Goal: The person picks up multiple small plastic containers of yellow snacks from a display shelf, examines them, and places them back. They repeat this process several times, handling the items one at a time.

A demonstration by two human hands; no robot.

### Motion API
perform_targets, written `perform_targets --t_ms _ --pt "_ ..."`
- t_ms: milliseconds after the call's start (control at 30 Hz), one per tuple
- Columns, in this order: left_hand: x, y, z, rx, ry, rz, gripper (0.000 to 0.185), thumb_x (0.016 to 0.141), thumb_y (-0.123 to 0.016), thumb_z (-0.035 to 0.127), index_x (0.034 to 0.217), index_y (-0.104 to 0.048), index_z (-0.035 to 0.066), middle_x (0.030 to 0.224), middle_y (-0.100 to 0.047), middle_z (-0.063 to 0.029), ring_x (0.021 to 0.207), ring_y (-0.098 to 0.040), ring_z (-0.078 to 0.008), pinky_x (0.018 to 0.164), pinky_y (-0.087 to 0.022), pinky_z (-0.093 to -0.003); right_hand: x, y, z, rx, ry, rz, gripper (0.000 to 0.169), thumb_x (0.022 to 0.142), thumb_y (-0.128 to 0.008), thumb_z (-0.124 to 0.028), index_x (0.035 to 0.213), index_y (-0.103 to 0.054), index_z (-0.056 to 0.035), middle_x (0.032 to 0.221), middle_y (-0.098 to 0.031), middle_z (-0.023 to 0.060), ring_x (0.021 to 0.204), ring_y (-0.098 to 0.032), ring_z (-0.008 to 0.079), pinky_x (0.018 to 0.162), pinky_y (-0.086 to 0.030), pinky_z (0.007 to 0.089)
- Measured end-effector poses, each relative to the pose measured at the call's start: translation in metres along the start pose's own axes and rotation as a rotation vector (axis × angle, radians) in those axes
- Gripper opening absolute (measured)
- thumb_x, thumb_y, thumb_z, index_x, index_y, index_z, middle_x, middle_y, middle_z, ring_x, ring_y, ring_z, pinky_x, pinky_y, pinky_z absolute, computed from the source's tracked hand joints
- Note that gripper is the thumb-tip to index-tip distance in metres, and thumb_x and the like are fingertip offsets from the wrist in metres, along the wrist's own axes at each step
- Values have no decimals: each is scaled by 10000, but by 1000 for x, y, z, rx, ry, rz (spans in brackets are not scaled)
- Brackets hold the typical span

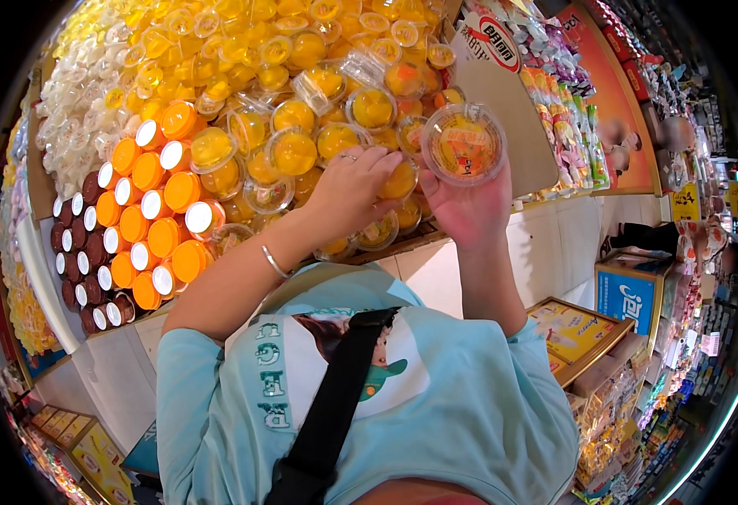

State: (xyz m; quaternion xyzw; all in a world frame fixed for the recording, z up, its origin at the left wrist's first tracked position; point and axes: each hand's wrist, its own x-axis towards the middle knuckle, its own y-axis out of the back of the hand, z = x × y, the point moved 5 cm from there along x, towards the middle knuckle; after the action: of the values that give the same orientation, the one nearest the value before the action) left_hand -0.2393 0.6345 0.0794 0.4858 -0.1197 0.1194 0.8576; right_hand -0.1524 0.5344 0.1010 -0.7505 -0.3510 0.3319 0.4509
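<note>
My right hand (470,205), palm turned up, holds a round clear plastic jelly cup (463,144) with orange contents and a printed lid. Beside it, my left hand (356,189), with a ring and a silver bracelet (274,262), reaches over the pile palm down. Its fingers and thumb are around a yellow jelly cup (399,180); whether that cup is lifted is unclear. More domed yellow jelly cups (293,151) lie heaped about both hands. Two small clear plastic packs (312,91) rest on the heap.
Orange-lidded jars (148,169), white-lidded jars and dark brown jars (94,189) stand left of my forearm. Pale jelly cups (84,120) fill the far left. A cardboard divider (508,120) borders the heap at right, with bagged sweets (558,120) beyond. A framed display box (574,334) stands lower right.
</note>
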Motion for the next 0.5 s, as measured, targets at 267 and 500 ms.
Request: perform_targets --t_ms 267,500 --pt "5 -20 -15 108 22 124 537 717 -674 259 1167 -461 57 1148 -529 -113 1100 -475 -275 964 -297 -466 -7 16 -3 -69 49 38 392 923 -334 -376 1207 -439 -127 1176 -508 68 1025 -524 221 732 -495 381" --pt "-2 -9 -18 212 70 150 489 758 -614 225 1187 -455 52 1208 -492 -116 1180 -415 -254 979 -281 -477 5 38 -4 -806 260 160 378 870 -527 -220 1209 -426 -87 1167 -497 74 1074 -486 187 823 -448 350"
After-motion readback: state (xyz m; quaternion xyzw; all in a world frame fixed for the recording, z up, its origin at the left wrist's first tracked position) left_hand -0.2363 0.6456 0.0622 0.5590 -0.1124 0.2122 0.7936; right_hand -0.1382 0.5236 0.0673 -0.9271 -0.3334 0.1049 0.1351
